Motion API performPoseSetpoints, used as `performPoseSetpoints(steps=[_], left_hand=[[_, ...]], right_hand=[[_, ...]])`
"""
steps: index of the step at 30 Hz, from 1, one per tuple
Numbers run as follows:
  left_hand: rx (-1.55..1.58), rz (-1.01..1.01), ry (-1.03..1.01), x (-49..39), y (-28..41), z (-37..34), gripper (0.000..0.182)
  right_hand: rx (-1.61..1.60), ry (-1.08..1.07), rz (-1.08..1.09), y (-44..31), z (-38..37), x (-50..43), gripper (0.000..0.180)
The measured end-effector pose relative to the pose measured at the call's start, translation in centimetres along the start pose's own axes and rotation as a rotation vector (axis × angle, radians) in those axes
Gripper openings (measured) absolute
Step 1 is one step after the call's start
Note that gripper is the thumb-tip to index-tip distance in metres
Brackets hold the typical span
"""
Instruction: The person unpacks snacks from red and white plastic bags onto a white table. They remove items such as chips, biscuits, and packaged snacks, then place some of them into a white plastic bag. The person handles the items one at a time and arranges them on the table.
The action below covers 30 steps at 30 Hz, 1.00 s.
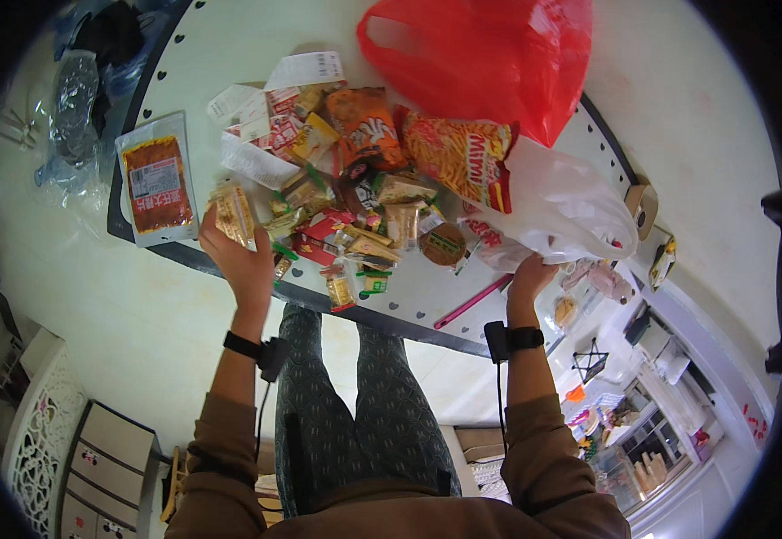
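Observation:
My left hand (237, 259) grips a clear-wrapped pale snack (232, 210) above the table's left side. To its left lies a flat packet of reddish-brown food (156, 183). My right hand (531, 277) is at the near edge of a white plastic bag (559, 195), its fingertips partly hidden by the film. Between the hands spreads a heap of small wrapped snacks (364, 250), with a red packet (320, 236) and a round brown wrapped snack (443, 244). Behind them are an orange snack bag (365, 128) and a Mimi snack bag (458, 155).
A large red plastic bag (492, 60) lies at the back of the table. Long paper receipts (256, 158) curl at the back left. A pink stick (473, 301) rests near the front edge. Plastic-wrapped bottles (75, 108) stand beyond the table's left edge.

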State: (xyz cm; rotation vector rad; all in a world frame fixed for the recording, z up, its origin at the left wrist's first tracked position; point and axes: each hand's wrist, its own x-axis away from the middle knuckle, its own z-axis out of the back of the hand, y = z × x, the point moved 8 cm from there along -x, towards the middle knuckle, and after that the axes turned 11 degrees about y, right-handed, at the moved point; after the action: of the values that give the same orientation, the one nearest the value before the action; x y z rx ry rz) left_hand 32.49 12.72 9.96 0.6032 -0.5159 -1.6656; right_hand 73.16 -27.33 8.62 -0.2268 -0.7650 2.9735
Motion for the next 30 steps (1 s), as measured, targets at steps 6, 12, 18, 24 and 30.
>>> performPoseSetpoints(steps=[6, 12, 18, 24, 30], left_hand=[[0.497, 0.249, -0.411, 9.4, 7.9, -4.9, 0.045], [0.835, 0.408, -0.863, 17.2, 14.5, -12.4, 0.051], [0.994, 0.544, -1.044, 21.0, 15.3, -15.1, 0.081], [1.001, 1.116, -1.571, 27.9, 11.7, -13.2, 0.084], [1.102, 1.620, -1.248, 29.4, 7.7, -11.6, 0.077]], right_hand=[[-0.626, 0.137, -0.517, -1.3, 6.9, 2.1, 0.068], [-0.007, -0.159, 0.172, -4.4, 17.6, 4.1, 0.077], [0.005, -0.504, 0.359, -11.4, 23.6, 3.8, 0.069], [-0.749, -0.871, -0.749, -10.9, 9.0, 3.0, 0.050], [-0.369, -0.868, -0.115, -13.1, 5.2, 0.9, 0.046]])
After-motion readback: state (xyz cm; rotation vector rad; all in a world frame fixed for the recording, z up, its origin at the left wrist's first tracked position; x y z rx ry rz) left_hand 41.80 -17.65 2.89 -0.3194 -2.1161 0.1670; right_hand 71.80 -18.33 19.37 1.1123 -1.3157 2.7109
